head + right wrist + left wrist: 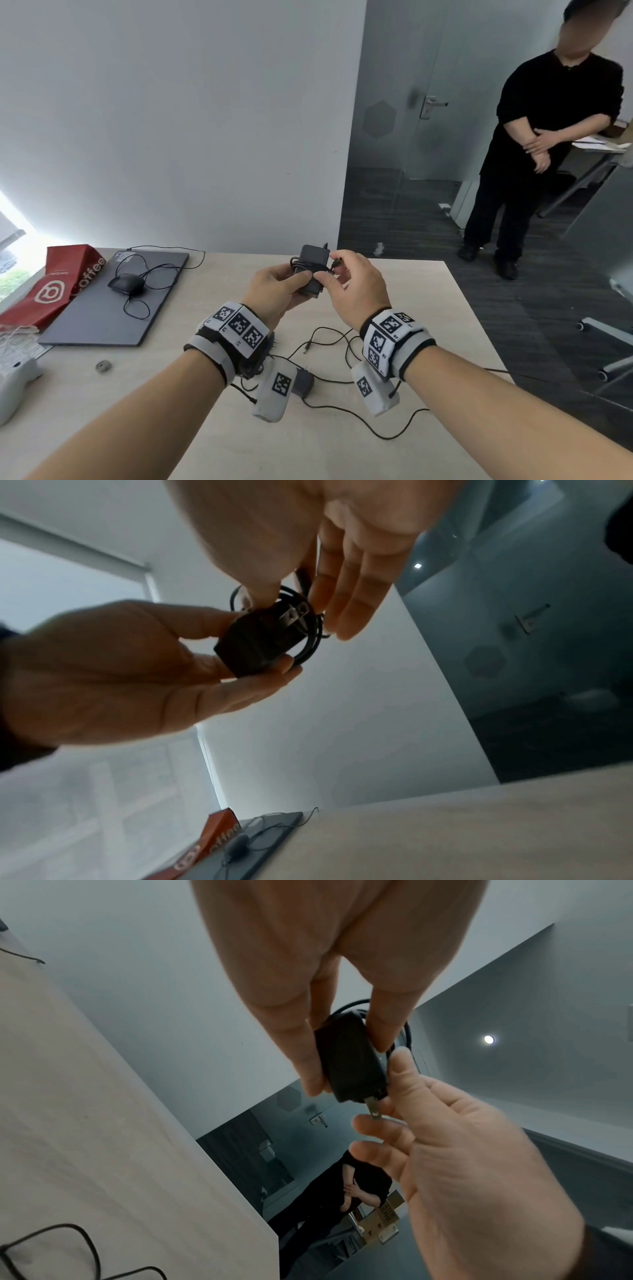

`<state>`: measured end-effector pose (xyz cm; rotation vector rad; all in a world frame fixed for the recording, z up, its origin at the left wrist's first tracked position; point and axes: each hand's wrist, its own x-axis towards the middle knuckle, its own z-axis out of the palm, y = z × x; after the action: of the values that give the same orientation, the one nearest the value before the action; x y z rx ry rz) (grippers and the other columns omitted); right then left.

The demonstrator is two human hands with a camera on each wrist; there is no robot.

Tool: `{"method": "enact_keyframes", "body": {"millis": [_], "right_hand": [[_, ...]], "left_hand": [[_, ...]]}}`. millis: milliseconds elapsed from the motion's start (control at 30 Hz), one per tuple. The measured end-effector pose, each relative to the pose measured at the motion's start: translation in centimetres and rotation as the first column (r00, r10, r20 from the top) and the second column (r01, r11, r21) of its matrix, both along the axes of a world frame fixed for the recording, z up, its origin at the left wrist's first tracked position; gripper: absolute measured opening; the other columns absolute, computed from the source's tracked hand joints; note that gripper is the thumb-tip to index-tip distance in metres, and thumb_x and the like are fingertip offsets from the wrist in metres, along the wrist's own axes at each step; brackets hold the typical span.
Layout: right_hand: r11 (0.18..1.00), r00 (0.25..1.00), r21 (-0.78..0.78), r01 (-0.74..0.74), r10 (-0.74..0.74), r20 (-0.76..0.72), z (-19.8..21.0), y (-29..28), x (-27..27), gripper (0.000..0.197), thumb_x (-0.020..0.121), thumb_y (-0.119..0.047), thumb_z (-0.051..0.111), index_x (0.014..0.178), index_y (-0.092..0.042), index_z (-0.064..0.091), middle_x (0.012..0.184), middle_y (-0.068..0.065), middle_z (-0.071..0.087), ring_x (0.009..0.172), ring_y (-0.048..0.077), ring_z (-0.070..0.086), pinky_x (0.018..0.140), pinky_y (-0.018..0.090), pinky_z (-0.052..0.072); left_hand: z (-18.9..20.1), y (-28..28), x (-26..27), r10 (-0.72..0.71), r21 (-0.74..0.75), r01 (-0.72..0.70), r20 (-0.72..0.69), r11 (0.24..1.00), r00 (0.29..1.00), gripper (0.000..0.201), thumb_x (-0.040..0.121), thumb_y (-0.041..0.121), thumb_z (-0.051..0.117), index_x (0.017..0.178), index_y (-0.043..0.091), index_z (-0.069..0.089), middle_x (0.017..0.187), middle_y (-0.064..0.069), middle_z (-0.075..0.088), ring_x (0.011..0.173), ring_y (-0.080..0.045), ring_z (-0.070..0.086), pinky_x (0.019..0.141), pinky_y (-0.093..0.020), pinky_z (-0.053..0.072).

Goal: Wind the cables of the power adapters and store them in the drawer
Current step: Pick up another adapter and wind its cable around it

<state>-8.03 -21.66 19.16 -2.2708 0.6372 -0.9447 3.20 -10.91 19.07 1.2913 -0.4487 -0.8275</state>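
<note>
1. Head view, nearest: a second power adapter (303, 382) lies on the table (342, 452) below the wrists, its loose cable (363, 423) trailing right.
2. Above the table, the left hand (274, 291) grips a black power adapter (311, 270) between thumb and fingers.
3. Right hand (356, 284) pinches its wound cable (308, 642) against the body.
4. Farther left sit a laptop (113, 308), mouse (126, 284) and red bag (58, 284).
</note>
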Motion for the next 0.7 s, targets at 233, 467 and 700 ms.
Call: {"method": "enact_keyframes", "body": {"millis": [233, 467, 700], "right_hand": [[0.966, 0.986, -0.259, -0.011, -0.033, -0.163, 0.3, -0.6, 0.4, 0.033, 0.098, -0.037, 0.046, 0.110, -0.011, 0.062, 0.096, 0.005, 0.064, 0.083, 0.027, 0.061, 0.073, 0.038, 0.049], [0.917, 0.940, -0.385, -0.106, -0.034, -0.339, 0.8, -1.0, 0.5, 0.034, 0.101, -0.024, 0.035, 0.127, -0.009, 0.050, 0.106, 0.010, 0.061, 0.088, 0.034, 0.060, 0.068, 0.039, 0.045], [0.991, 0.986, -0.127, -0.049, 0.028, -0.162, 0.9, -0.5, 0.1, 0.042, 0.096, -0.011, 0.044, 0.137, -0.014, 0.048, 0.102, 0.012, 0.071, 0.092, 0.028, 0.066, 0.084, 0.040, 0.053]], "left_hand": [[0.1, -0.3, -0.8, 0.124, 0.016, -0.125, 0.081, 0.992, 0.989, 0.017, 0.085, 0.006, 0.067, 0.101, 0.004, 0.071, 0.094, -0.015, 0.074, 0.090, -0.029, 0.070, 0.085, -0.038, 0.057], [0.7, -0.5, -1.5, 0.149, 0.029, -0.155, 0.161, 0.987, 0.976, 0.010, 0.080, 0.007, 0.071, 0.088, 0.014, 0.074, 0.085, -0.013, 0.075, 0.083, -0.027, 0.072, 0.082, -0.038, 0.058], [0.9, -0.9, -1.5, 0.165, 0.043, -0.178, 0.218, 0.983, 0.962, 0.032, 0.065, 0.021, 0.072, 0.097, 0.019, 0.071, 0.083, -0.008, 0.075, 0.081, -0.028, 0.072, 0.084, -0.046, 0.057]]}}
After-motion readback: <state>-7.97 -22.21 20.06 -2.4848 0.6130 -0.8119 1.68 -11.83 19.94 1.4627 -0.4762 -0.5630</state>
